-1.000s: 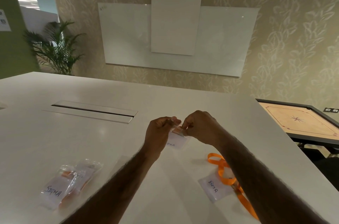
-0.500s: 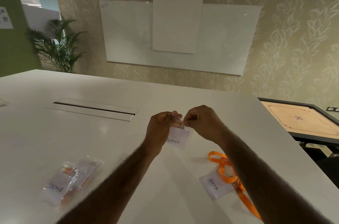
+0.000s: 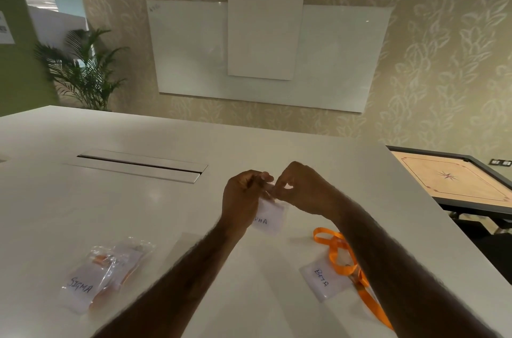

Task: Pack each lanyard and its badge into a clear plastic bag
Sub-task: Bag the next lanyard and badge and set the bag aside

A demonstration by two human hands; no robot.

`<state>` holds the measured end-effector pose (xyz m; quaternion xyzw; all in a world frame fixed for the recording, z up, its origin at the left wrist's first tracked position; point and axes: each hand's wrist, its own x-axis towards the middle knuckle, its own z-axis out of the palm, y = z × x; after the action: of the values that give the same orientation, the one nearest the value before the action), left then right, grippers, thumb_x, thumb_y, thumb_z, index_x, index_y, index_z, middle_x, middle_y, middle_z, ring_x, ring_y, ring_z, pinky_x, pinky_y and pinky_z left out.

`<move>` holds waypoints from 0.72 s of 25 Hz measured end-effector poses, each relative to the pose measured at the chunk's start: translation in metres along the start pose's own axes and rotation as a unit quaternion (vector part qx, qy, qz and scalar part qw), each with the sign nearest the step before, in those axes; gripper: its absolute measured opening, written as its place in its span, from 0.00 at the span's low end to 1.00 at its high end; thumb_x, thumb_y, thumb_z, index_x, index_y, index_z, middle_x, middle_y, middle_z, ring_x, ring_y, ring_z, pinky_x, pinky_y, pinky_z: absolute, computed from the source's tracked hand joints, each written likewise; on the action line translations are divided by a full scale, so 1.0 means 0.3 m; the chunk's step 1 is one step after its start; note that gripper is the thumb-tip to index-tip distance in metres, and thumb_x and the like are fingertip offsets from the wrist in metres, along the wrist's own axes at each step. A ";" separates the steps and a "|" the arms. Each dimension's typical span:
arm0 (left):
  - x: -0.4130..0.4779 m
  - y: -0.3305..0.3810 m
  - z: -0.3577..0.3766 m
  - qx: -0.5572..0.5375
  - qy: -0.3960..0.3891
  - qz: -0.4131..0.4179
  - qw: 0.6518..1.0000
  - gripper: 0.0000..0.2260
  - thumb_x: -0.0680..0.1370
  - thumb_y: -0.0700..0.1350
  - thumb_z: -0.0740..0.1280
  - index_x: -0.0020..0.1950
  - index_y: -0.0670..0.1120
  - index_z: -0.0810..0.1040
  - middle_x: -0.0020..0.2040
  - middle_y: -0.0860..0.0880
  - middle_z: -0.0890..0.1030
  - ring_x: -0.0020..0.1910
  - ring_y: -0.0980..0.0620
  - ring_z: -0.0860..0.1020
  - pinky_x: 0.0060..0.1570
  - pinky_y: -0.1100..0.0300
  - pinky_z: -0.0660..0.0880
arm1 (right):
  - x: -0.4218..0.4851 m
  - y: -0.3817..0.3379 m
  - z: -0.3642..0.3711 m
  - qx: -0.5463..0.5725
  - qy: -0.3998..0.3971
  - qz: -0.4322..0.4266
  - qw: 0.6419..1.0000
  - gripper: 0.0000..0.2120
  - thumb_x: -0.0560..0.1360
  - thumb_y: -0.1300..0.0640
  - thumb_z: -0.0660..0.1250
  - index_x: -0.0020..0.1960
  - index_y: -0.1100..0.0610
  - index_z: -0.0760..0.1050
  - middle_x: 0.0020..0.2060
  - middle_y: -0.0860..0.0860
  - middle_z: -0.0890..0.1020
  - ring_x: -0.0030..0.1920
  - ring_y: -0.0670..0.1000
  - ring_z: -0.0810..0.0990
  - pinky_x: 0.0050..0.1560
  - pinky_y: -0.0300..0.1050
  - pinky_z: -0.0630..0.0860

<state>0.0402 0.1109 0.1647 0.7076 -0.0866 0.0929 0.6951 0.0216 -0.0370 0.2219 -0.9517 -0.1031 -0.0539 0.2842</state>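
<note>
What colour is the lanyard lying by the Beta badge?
Orange. The lanyard shows best in the head view.

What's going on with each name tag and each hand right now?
Sigma badge: packed in a clear bag, on the table.
Beta badge: unbagged, on the table with its orange lanyard.
Held badge: hanging, pinched at its top.
Left hand: pinching that badge.
Right hand: pinching that badge.
</note>
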 end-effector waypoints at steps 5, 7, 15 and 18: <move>0.020 0.031 -0.016 -0.034 0.019 0.003 0.999 0.05 0.80 0.45 0.69 0.47 0.47 0.85 0.41 0.48 0.87 0.39 0.50 0.85 0.40 0.58 0.77 | 0.006 0.010 0.037 0.083 0.115 0.004 0.990 0.05 0.74 0.60 0.73 0.39 0.58 0.83 0.33 0.44 0.81 0.32 0.42 0.77 0.33 0.32 0.70; 0.027 0.043 -0.037 -0.038 -0.019 -0.008 0.999 0.03 0.78 0.45 0.72 0.50 0.47 0.84 0.43 0.51 0.87 0.39 0.54 0.84 0.39 0.62 0.78 | 0.006 0.014 0.046 0.109 0.138 -0.002 0.984 0.05 0.73 0.60 0.73 0.38 0.56 0.83 0.33 0.43 0.82 0.33 0.41 0.78 0.33 0.30 0.70; 0.051 0.055 -0.048 0.002 -0.071 -0.026 0.997 0.07 0.78 0.37 0.68 0.45 0.44 0.85 0.42 0.48 0.87 0.38 0.52 0.84 0.39 0.57 0.79 | -0.006 0.026 0.060 0.135 0.178 -0.029 0.974 0.04 0.74 0.58 0.73 0.42 0.51 0.81 0.36 0.46 0.83 0.37 0.44 0.79 0.38 0.37 0.73; 0.047 0.045 -0.035 0.028 -0.034 0.000 0.999 0.04 0.78 0.42 0.69 0.46 0.46 0.83 0.41 0.51 0.86 0.36 0.55 0.83 0.34 0.61 0.78 | -0.005 0.032 0.050 0.234 0.157 0.037 0.959 0.12 0.71 0.56 0.78 0.50 0.54 0.77 0.36 0.49 0.81 0.35 0.45 0.78 0.35 0.38 0.73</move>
<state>0.0503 0.1212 0.1815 0.7292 -0.1077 0.0715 0.6720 0.0230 -0.0369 0.2040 -0.8414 -0.0312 -0.1664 0.5132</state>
